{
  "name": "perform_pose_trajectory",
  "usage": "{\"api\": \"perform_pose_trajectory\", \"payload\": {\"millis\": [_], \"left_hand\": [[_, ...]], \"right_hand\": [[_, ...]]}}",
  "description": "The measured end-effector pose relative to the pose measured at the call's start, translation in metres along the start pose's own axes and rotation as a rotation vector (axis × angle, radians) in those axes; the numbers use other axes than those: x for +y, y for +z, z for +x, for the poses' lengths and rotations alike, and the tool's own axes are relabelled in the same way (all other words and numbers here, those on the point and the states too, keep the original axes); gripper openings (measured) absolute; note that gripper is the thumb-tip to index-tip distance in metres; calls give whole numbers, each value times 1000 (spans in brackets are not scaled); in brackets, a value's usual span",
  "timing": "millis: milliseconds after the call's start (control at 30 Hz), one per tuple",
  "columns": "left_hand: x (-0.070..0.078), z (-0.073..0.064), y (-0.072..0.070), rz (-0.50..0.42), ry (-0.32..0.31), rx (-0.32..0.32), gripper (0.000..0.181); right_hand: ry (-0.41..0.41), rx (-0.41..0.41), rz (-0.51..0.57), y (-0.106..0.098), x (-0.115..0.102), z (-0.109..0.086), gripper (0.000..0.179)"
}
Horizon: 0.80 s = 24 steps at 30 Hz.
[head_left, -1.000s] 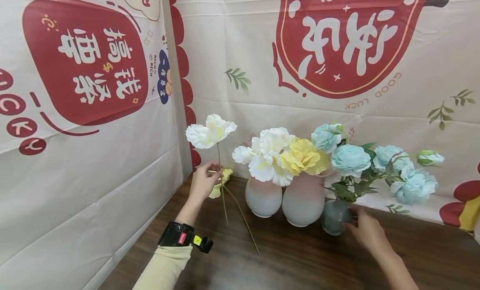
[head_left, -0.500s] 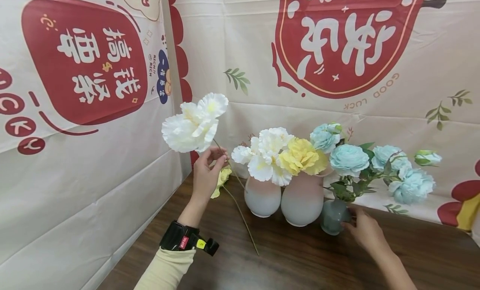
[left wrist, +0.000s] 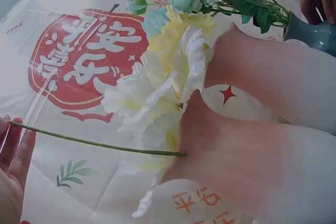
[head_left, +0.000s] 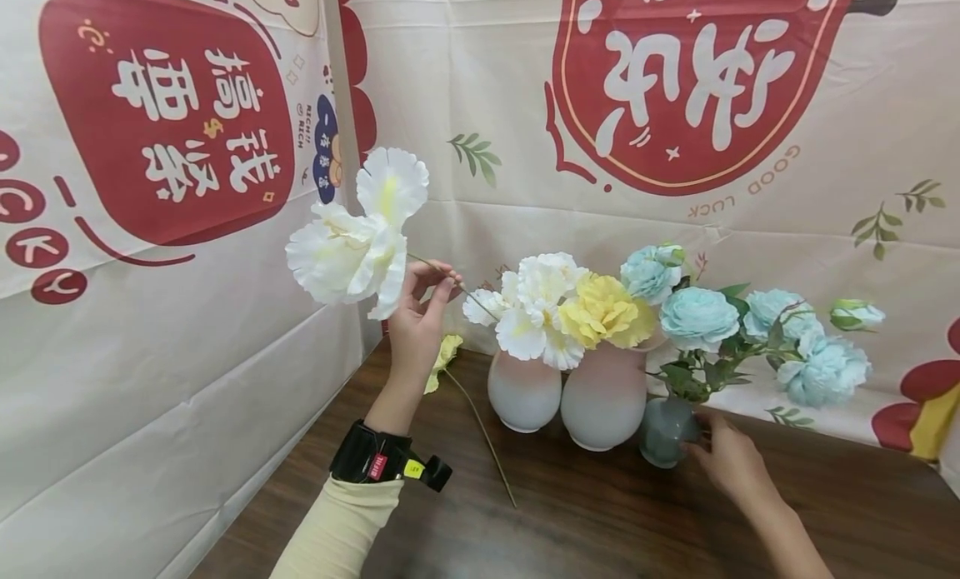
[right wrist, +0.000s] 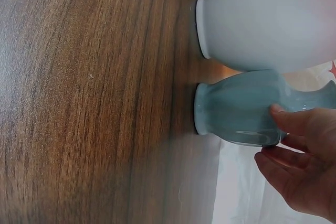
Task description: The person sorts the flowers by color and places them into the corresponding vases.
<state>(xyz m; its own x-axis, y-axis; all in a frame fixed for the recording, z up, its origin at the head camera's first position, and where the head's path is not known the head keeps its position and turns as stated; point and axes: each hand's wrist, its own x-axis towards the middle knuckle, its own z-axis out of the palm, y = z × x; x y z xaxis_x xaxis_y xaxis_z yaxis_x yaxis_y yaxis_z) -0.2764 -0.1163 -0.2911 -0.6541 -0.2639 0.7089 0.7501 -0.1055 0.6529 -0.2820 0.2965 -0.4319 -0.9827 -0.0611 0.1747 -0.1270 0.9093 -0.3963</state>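
My left hand [head_left: 420, 321] pinches the thin stem [left wrist: 100, 143] of a white artificial flower [head_left: 341, 254] and holds it up, its bloom tilted to the left. The stem's free end points right and overlaps the neck of the left pink-and-white vase [head_left: 522, 396] in the left wrist view. White flowers [head_left: 543, 300] stand in that vase. With thumb and fingers, my right hand [head_left: 727, 458] grips the small grey-teal vase [right wrist: 244, 108], which stands upright on the table with pale blue peonies [head_left: 701, 319] in it.
A second pink-and-white vase [head_left: 603, 404] with a yellow flower [head_left: 606, 311] stands between the other two. Another yellow flower [head_left: 447, 354] lies on the wooden table [head_left: 600, 521], its stem toward the front. Printed cloth [head_left: 247, 337] hangs behind and at the left.
My left hand has lifted the white flower from the table area and tipped it, bloom to the left and stem end toward the left vase. My right hand stays at the small vase.
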Motion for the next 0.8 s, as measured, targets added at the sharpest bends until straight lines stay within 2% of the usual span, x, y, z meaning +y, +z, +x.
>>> {"api": "perform_pose_trajectory", "payload": {"millis": [167,633,800], "left_hand": [[2,2,4,-18,11,-7,19],[9,7,5,-42,35,-9,19],[6,9,7,-26,48,-16,18]], "right_hand": [[0,-6,1,0,1,0,57],[-4,-4,-3,-1,1,1,57],[4,-13,2,0,1,0,58]]}}
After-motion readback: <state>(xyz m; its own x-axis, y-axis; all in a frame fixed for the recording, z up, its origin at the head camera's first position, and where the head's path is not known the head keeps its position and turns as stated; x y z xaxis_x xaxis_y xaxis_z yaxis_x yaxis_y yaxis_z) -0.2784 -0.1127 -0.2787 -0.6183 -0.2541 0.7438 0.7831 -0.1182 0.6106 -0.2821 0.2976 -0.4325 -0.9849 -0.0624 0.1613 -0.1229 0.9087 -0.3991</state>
